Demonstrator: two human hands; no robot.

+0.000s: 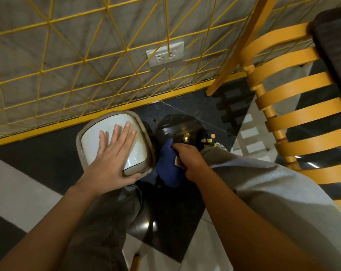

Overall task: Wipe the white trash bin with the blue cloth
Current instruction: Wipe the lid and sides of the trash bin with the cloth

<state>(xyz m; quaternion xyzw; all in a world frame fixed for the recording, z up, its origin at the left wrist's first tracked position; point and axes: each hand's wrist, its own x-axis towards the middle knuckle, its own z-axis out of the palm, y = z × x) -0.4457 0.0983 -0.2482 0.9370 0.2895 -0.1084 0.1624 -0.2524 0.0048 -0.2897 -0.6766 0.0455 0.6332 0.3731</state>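
Note:
The white trash bin (91, 139) stands on the dark floor by the yellow wall base, seen from above: a white lid inside a beige rim. My left hand (115, 157) lies flat on the lid, fingers spread, thumb curled over the near rim. The blue cloth (168, 167) hangs bunched just right of the bin, beside its side wall. My right hand (189, 159) grips the cloth's top, fingers closed around it. Whether the cloth touches the bin's side is hard to tell.
A yellow wire grid (87, 61) covers the grey wall, with a double socket (165, 54) behind it. A yellow slatted chair (294, 114) stands at the right. My grey trouser legs (263, 192) fill the lower frame over a glossy black and white floor.

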